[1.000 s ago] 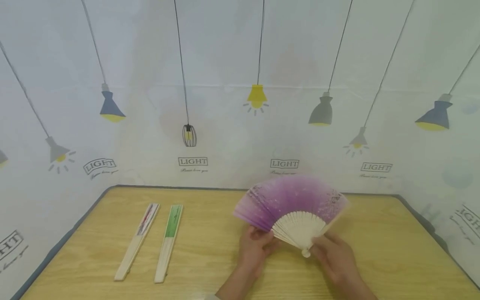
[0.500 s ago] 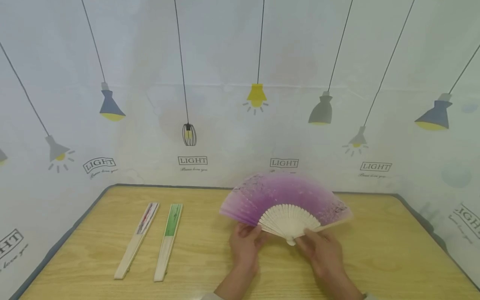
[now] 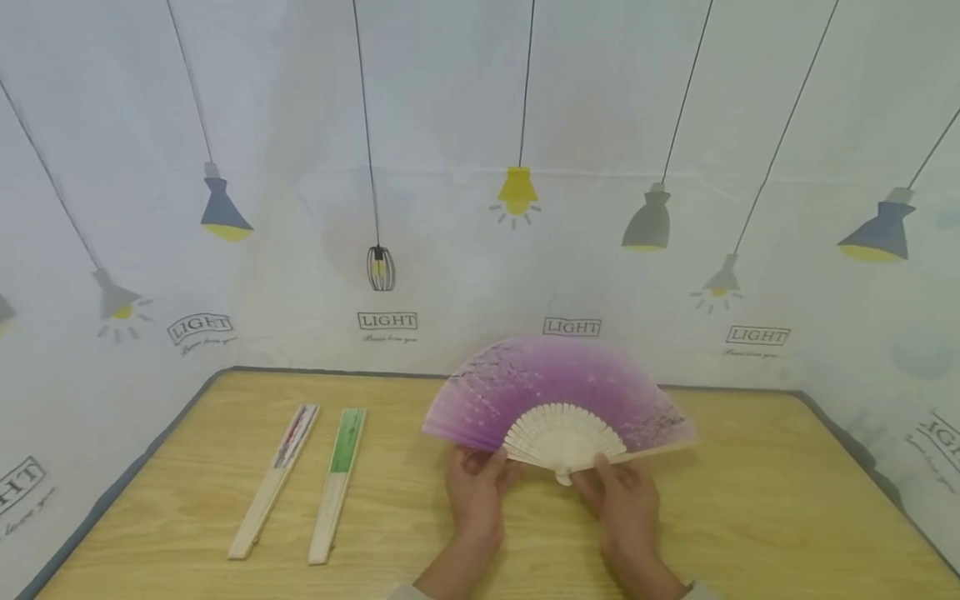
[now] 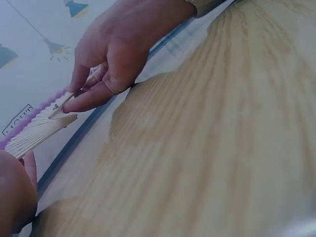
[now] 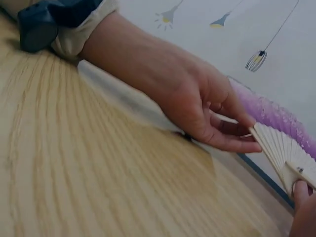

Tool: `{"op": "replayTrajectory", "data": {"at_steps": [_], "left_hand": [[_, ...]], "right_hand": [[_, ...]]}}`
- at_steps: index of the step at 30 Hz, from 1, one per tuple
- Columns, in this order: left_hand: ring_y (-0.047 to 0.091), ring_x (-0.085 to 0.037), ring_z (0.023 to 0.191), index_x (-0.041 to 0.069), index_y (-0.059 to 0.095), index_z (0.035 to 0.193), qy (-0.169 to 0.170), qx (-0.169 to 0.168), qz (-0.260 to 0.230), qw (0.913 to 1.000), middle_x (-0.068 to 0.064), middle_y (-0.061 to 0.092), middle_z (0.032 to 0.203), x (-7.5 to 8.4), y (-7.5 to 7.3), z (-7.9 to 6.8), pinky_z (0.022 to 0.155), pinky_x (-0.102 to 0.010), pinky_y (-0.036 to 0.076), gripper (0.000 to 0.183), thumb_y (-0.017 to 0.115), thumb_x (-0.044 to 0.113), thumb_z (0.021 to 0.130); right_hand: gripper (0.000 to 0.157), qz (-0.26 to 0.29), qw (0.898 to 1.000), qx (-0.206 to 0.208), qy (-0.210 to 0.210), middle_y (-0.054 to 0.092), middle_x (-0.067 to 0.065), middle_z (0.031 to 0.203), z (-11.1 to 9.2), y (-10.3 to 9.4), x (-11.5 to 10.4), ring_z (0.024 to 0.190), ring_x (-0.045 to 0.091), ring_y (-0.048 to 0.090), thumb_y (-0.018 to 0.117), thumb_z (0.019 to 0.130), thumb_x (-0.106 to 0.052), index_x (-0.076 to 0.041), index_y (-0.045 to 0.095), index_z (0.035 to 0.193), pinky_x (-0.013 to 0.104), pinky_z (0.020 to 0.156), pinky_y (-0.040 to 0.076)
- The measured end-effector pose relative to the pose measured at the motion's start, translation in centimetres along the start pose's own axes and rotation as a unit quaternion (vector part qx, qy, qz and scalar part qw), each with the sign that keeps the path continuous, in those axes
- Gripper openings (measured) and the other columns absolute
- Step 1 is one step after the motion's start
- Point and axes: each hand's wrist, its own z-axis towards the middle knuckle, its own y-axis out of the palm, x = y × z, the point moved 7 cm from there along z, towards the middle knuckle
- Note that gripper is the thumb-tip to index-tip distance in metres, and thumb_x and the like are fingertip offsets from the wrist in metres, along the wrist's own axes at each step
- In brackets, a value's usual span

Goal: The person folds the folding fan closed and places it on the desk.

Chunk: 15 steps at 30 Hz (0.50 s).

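Note:
A purple folding fan [image 3: 558, 371] with blossom print and pale ribs [image 3: 564, 435] is spread wide above the table, tilted up toward the back wall. My left hand [image 3: 474, 496] pinches its left end rib between thumb and fingers; the right wrist view shows this left hand [image 5: 190, 101] at the outer rib. Close to the pivot, my right hand [image 3: 628, 500] grips the right guard stick. In the left wrist view the right hand [image 4: 116, 59] has its thumb and fingers on that stick. Parts of the curled fingers are hidden behind the fan.
Two folded fans lie side by side on the left of the wooden table [image 3: 187, 467]: one with a white and red patterned leaf [image 3: 276, 479], one with a green leaf [image 3: 339, 483]. A lamp-printed cloth wall [image 3: 450, 208] stands behind the table.
The fan has opened wider, its left end swinging outward and down. Both hands have shifted left with it, and the fan has risen slightly in the head view. The folded fans stay put.

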Motion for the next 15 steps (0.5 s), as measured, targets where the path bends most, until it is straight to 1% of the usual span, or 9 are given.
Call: {"op": "replayTrajectory", "data": {"at_steps": [4,6,9,12,15], "left_hand": [[0.066,-0.025,0.078,-0.007,0.048,0.117,0.012,-0.011,0.001,0.9999,-0.018,0.059,0.103,0.43,0.08,0.03,0.079,-0.045,0.058,0.030,0.059,-0.005,0.089],[0.066,-0.025,0.077,-0.008,0.049,0.116,0.018,-0.012,-0.001,0.9998,-0.019,0.059,0.103,0.52,0.09,0.04,0.078,-0.045,0.058,0.028,0.058,-0.004,0.091],[0.066,-0.025,0.074,-0.009,0.050,0.111,0.029,-0.005,0.010,0.9995,-0.018,0.058,0.099,0.63,-0.09,0.04,0.076,-0.045,0.059,0.022,0.057,-0.005,0.091],[0.065,-0.024,0.072,-0.009,0.050,0.108,0.037,0.002,0.023,0.9991,-0.018,0.057,0.098,0.77,-0.25,-0.04,0.075,-0.044,0.059,0.019,0.057,-0.005,0.091],[0.064,-0.023,0.070,-0.009,0.051,0.106,0.040,0.004,0.027,0.9988,-0.017,0.058,0.096,0.73,-0.33,-0.06,0.075,-0.046,0.059,0.016,0.056,-0.005,0.092]], "right_hand": [[0.031,-0.005,1.000,-0.004,-0.027,0.050,0.012,0.108,0.46,0.11,0.14,0.083,0.015,0.068,0.059,0.096,-0.015,0.002,0.041,0.113,0.029,0.083,0.056],[0.031,-0.011,0.999,-0.001,-0.040,0.052,0.010,0.103,0.61,0.09,0.12,0.082,0.014,0.067,0.059,0.096,-0.012,0.002,0.041,0.116,0.030,0.081,0.057],[0.032,-0.010,0.999,0.001,-0.044,0.054,0.007,0.098,0.59,0.08,0.23,0.082,0.014,0.066,0.061,0.094,-0.009,0.001,0.040,0.116,0.030,0.081,0.057],[0.032,-0.014,0.999,-0.003,-0.044,0.054,0.008,0.097,0.48,0.13,0.37,0.082,0.014,0.066,0.062,0.094,-0.009,0.001,0.040,0.114,0.031,0.081,0.057],[0.033,-0.022,0.999,-0.012,-0.046,0.054,0.011,0.102,0.36,0.18,0.44,0.085,0.014,0.065,0.062,0.094,-0.011,0.001,0.040,0.116,0.030,0.083,0.057]]}}
